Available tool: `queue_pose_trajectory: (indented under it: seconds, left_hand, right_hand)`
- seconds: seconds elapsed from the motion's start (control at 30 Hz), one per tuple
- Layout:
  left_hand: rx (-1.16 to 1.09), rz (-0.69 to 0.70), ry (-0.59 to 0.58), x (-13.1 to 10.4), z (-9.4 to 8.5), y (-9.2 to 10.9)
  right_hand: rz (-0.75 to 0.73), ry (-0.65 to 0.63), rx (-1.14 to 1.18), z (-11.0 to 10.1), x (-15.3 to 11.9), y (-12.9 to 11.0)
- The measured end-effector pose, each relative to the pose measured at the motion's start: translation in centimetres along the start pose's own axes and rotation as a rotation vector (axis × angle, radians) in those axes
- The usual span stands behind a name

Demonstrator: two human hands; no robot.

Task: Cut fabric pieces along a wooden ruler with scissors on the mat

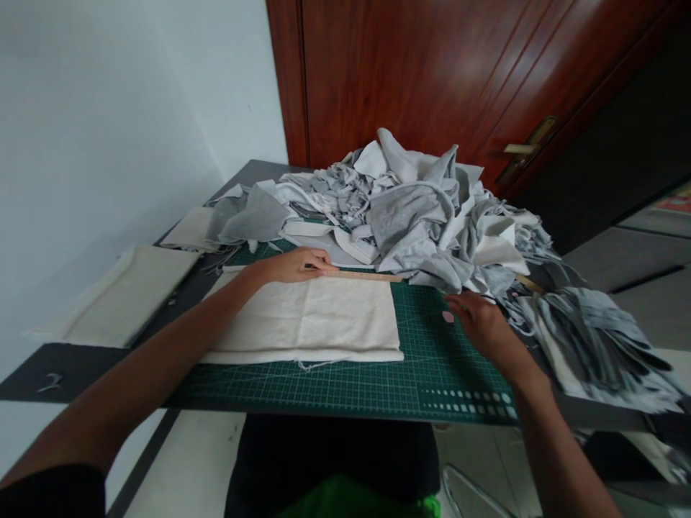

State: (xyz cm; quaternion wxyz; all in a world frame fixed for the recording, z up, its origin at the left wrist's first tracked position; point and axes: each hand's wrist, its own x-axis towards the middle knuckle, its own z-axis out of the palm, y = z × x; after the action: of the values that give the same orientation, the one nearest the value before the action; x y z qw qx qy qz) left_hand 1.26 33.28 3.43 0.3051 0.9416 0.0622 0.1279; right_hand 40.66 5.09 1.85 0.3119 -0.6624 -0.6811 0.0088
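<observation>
A cream cloth point(345, 320) lies flat on the green cutting mat point(350, 388), with loose threads at its near edge. Along its far edge runs a wooden ruler point(367, 275). My left hand point(299, 265) is closed on the ruler's left end, thumb and fingers together. To the right of the cloth, my right hand point(475, 309) hovers low over the mat with its fingers pinched; what they hold, if anything, is too small to tell. Just left of those fingertips sits a small pink piece point(448, 316) on the mat.
Grey and white fabric scraps point(415, 216) are heaped along the table's far side. A folded cream cloth point(129, 295) lies at the left, a stack of grey cloth strips point(604, 345) at the right. Behind stands a brown door point(421, 79).
</observation>
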Motion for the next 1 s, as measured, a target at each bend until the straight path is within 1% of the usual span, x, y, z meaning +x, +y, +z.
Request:
queue_pose_trajectory:
  seconds: [0.1,0.2,0.33,0.57,0.7,0.83,0.93,1.0]
  left_hand:
    - [-0.001,0.011,0.021,0.0,0.1,0.0]
    - [0.001,0.025,0.040,-0.1,0.4,-0.1]
    - [0.002,0.025,0.045,-0.1,0.5,-0.3]
    - [0.036,0.035,0.032,0.1,0.4,-0.7]
    - [0.025,0.038,0.040,0.2,0.5,-0.9]
    - [0.010,0.034,0.045,0.1,0.7,-1.1]
    - [-0.007,0.037,0.051,0.1,0.8,-1.3]
    - [-0.015,0.044,0.057,0.1,0.8,-1.4]
  right_hand:
    - [0.026,-0.017,-0.028,0.5,-2.2,1.6]
    - [0.026,-0.044,-0.035,1.3,-3.1,2.2]
    - [0.008,-0.072,-0.025,1.4,-2.8,2.5]
    - [0.013,-0.131,-0.009,0.2,-1.0,2.1]
    - [0.017,-0.167,0.002,-0.1,-0.3,0.7]
    - [-0.010,-0.146,0.017,-0.1,0.4,-1.7]
    - [-0.049,-0.102,0.038,0.9,2.0,-4.5]
    - [-0.085,-0.075,0.052,2.3,3.7,-6.6]
